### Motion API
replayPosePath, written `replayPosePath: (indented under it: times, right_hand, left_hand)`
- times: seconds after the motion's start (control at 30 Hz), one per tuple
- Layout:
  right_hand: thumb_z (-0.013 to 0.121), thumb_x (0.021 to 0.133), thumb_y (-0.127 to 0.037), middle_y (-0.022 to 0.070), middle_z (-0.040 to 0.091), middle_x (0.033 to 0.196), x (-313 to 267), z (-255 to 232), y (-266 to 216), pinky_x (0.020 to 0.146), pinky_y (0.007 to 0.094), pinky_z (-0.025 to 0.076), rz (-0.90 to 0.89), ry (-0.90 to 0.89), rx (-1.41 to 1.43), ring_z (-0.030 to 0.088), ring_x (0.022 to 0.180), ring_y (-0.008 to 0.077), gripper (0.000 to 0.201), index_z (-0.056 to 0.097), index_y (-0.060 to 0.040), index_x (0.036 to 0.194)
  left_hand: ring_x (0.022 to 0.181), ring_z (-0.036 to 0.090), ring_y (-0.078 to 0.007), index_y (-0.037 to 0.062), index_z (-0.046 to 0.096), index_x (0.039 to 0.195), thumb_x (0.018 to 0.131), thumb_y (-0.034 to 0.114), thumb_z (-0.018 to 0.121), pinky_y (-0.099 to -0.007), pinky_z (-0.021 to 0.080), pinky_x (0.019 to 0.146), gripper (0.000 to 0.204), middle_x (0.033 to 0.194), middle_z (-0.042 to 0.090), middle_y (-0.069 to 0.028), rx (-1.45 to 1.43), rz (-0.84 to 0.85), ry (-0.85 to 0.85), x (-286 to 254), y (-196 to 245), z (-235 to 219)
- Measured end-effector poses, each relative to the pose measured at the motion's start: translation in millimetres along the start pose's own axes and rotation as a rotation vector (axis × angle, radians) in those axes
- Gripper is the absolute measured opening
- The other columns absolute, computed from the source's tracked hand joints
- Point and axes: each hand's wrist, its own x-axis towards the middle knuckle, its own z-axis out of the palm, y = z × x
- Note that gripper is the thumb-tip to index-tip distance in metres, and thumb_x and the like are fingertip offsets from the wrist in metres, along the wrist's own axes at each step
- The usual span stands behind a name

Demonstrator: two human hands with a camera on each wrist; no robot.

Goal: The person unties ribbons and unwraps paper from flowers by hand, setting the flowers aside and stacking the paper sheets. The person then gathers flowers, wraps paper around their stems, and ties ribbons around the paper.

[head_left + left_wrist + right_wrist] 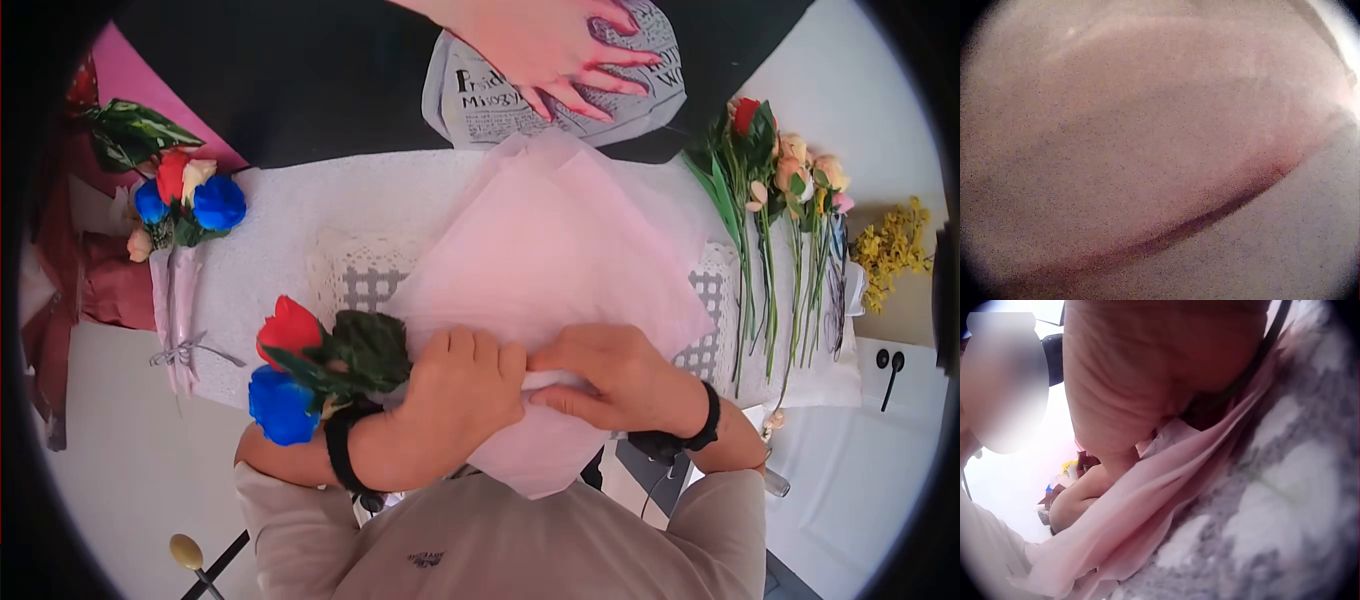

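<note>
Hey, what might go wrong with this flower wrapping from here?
If the left hand or right hand eases off, the pink wrapping sheet may spring open; no tie shows on it. The sheet looks thin, so pinching its folded edge could crease or tear it. The blue rose and red flower lie beside the left forearm, whose black band might catch the petals.

White tablecloth: lace mat (pink sheet atop), loose flowers right, tied bouquet left.
</note>
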Motion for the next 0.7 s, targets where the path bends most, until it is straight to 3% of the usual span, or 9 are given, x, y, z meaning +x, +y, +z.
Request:
replayPosePath:
  times: [0.37,0.57,0.7]
  right_hand:
    - [0.082,0.087,-0.008,0.0117,0.07,0.09,-0.2,-8.4,9.2,0.068,0.0394,0.053,0.062,0.005,0.221,0.067,0.076,0.0326,0.03,0.074,-0.004,0.116]
    - [0.08,0.089,-0.007,0.0118,0.074,0.099,1.5,-11.1,2.7,0.077,0.0368,0.055,0.114,-0.059,0.219,0.071,0.086,0.0295,0.028,0.075,-0.003,0.117]
    - [0.079,0.09,-0.006,0.0122,0.075,0.105,-2.9,-4.8,1.9,0.082,0.0354,0.056,0.137,-0.035,0.221,0.072,0.092,0.0284,0.028,0.075,-0.002,0.117]
  left_hand:
    - [0.073,0.06,-0.0262,0.0075,0.056,0.085,0.068,0.02,0.074,-0.0396,0.05,0.065,0.027,0.075,0.055,-0.0077,-0.205,0.066,-0.07,8.2,-17.2,-6.8]
    - [0.071,0.061,-0.0261,0.0076,0.054,0.085,0.07,0.021,0.074,-0.0402,0.05,0.064,0.029,0.074,0.056,-0.0071,-0.213,0.112,0.077,8.7,-22.0,-8.3]
    - [0.069,0.065,-0.0305,0.0051,0.056,0.086,0.077,0.022,0.073,-0.0439,0.05,0.062,0.026,0.072,0.06,-0.0105,-0.257,0.13,0.0,4.7,-23.8,-6.4]
